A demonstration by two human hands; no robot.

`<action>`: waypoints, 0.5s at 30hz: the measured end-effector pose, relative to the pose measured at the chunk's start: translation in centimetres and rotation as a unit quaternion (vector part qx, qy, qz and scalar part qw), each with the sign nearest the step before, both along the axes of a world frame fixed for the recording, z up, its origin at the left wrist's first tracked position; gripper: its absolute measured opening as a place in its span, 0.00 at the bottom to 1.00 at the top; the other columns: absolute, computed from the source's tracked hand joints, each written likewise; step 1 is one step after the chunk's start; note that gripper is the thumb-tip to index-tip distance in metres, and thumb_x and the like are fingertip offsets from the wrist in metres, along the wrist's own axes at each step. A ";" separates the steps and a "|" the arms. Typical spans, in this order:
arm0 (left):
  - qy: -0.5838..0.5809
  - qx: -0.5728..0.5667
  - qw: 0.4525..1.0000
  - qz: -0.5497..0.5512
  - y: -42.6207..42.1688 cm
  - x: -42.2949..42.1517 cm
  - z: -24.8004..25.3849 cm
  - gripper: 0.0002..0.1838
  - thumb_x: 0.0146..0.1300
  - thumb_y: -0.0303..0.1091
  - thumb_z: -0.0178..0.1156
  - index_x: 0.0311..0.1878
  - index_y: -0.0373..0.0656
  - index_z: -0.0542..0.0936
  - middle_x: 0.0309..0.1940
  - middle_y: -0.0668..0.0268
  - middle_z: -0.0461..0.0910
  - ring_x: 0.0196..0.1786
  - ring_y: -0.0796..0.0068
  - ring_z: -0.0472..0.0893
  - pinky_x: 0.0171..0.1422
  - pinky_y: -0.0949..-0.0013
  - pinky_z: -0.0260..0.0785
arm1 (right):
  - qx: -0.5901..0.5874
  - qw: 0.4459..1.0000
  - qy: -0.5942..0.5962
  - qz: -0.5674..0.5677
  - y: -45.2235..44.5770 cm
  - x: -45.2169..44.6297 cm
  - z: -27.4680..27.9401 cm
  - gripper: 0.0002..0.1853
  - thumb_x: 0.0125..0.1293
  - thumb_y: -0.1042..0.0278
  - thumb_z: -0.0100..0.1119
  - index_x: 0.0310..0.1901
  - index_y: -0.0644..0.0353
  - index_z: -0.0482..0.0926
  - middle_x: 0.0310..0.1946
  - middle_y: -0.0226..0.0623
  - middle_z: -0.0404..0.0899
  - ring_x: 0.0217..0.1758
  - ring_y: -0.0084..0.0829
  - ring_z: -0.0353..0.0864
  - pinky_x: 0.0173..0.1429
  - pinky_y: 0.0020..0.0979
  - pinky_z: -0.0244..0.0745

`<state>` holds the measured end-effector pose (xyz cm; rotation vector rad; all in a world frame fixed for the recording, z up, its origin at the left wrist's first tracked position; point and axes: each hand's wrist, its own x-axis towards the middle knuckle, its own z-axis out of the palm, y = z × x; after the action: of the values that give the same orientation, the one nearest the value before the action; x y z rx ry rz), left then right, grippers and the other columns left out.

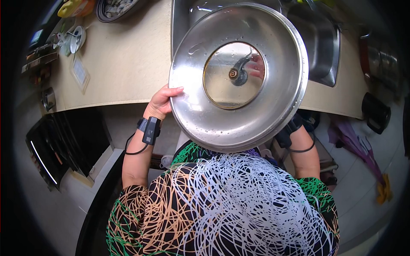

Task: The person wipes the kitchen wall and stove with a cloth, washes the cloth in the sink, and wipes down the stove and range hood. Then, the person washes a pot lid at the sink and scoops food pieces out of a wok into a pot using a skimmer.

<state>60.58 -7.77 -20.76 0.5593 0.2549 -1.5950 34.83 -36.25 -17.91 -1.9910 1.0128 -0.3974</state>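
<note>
A large stainless-steel pot lid (188,102) with a round glass window (222,94) is held up in front of my body, its wet underside facing me. My left hand (163,99) is closed on its left rim, the thumb lying over the inner face. Through the glass, a dark handle (241,76) shows on the far side, with fingers of my right hand (256,67) around it; the rest of that hand is hidden behind the lid. Water drops dot the metal and glass.
Behind the lid is a steel sink (318,64) set into the beige counter (132,55). A dark bowl of stones (117,9) and a yellow bottle (70,7) stand at the back left. At right are a black bin-like object (376,113) and a purple cloth-like item (356,145).
</note>
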 end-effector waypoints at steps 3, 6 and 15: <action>-0.005 -0.002 1.000 -0.011 -0.8 0.0 0.1 0.22 0.60 0.19 0.56 0.58 0.28 0.66 0.48 0.49 0.76 0.47 0.59 0.82 0.52 0.60 0.79 | 0.146 0.983 -0.091 -0.058 -1.6 0.0 -0.3 0.14 0.68 0.65 0.49 0.50 0.64 0.75 0.39 0.34 0.75 0.42 0.26 0.70 0.48 0.29 0.66; -0.039 0.011 0.999 -0.030 -1.4 0.5 0.4 0.23 0.59 0.20 0.57 0.58 0.28 0.66 0.48 0.49 0.76 0.47 0.60 0.82 0.52 0.61 0.79 | 0.191 0.961 -0.172 -0.099 -4.0 0.5 1.7 0.13 0.71 0.67 0.47 0.47 0.65 0.77 0.33 0.31 0.79 0.35 0.20 0.75 0.43 0.23 0.72; -0.100 0.037 0.994 -0.037 -3.0 0.4 1.3 0.23 0.59 0.21 0.59 0.58 0.27 0.67 0.47 0.50 0.77 0.46 0.60 0.82 0.51 0.62 0.80 | 0.097 0.983 -0.050 0.148 2.8 6.8 21.1 0.11 0.66 0.75 0.44 0.47 0.65 0.75 0.47 0.38 0.79 0.51 0.29 0.77 0.56 0.28 0.69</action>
<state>60.95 -10.80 -19.50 0.7873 0.1445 -1.5918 41.62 -33.45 3.23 -1.8882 0.6533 -0.2239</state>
